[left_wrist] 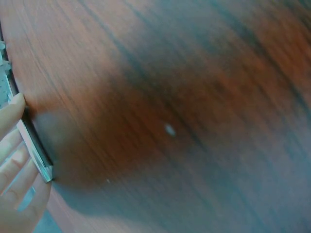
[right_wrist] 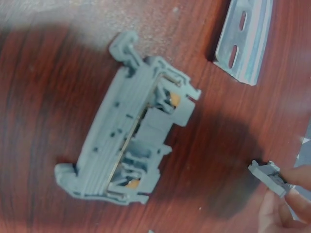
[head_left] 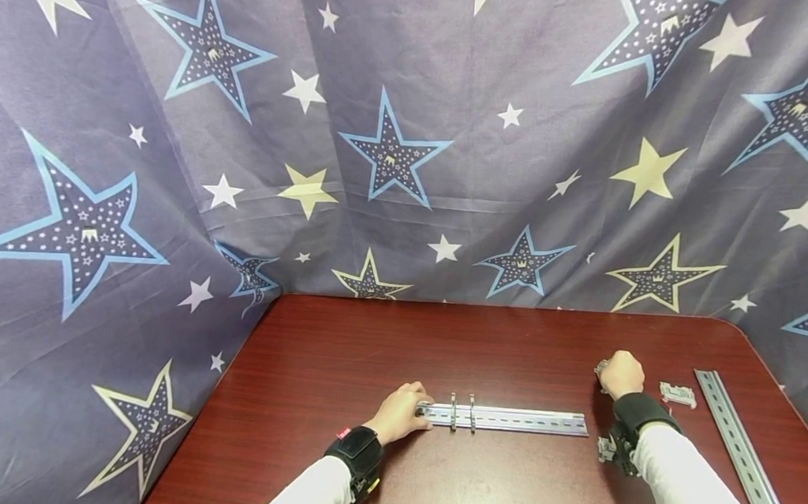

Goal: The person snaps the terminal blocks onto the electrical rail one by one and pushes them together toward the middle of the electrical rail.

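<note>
In the head view my left hand grips the left end of a slotted metal DIN rail lying on the table. Its thumb and fingers sit on either side of that end in the left wrist view. Two thin terminal blocks stand across the rail, right of the hand. Farther right, my right hand pinches a grey terminal block, raised over its shadow. Another grey terminal block lies on its side close to the right wrist, with the rail's right end beyond it.
Right of my right hand lies one more terminal block. A longer slotted rail runs down the right side of the reddish-brown table. A star-patterned cloth hangs behind the table and at its sides.
</note>
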Demonstrator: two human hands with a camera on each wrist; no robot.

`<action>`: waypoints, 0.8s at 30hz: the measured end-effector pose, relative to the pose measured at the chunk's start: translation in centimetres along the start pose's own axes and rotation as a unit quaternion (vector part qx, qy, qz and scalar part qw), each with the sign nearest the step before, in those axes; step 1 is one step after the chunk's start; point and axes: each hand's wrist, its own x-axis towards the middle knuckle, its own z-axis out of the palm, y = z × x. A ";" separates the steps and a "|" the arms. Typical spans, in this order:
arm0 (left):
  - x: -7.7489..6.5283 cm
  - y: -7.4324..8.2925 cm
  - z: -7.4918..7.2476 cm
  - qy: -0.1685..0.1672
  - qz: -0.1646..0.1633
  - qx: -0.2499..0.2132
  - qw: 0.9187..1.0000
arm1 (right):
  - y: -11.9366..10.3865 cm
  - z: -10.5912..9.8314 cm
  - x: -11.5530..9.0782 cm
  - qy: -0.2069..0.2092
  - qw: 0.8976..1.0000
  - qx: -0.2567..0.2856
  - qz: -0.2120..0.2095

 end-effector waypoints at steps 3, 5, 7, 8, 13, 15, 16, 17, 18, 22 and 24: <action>0.0 0.0 0.1 0.000 -0.001 0.002 1.000 | -0.1 -0.1 0.0 -0.009 1.000 0.001 -0.001; 0.0 0.0 0.1 0.002 0.001 0.002 1.000 | -0.1 -0.2 0.0 -0.012 1.000 0.002 -0.003; 0.0 0.0 0.1 0.003 0.002 0.002 1.000 | -0.1 -0.3 0.0 -0.012 1.000 0.002 -0.009; 0.0 0.0 0.1 0.003 0.002 0.003 1.000 | -0.1 -0.3 -0.1 -0.011 1.000 0.002 -0.013; 0.0 0.0 0.1 0.001 0.000 0.002 1.000 | -0.4 -0.4 -0.2 0.006 0.999 0.004 -0.037; 0.0 0.0 0.1 0.001 -0.001 0.002 1.000 | -0.5 -0.4 -0.2 0.008 0.999 0.005 -0.044; 0.0 0.0 0.1 0.000 -0.001 0.002 1.000 | -0.6 -0.5 -0.2 0.008 0.999 0.004 -0.049; 0.0 -0.1 0.2 0.000 -0.002 0.004 1.000 | -0.6 -0.5 -0.2 0.007 0.998 0.003 -0.055; 0.0 -0.1 0.2 -0.002 -0.004 0.004 1.000 | -0.7 -0.6 -0.2 0.005 0.998 0.002 -0.061; 0.0 -0.1 0.2 0.000 -0.002 0.003 1.000 | -1.3 -0.8 -0.3 -0.010 0.997 -0.001 -0.072; 0.0 -0.1 0.1 0.000 -0.003 0.000 1.000 | -1.6 -0.8 -0.3 -0.019 0.997 -0.001 -0.073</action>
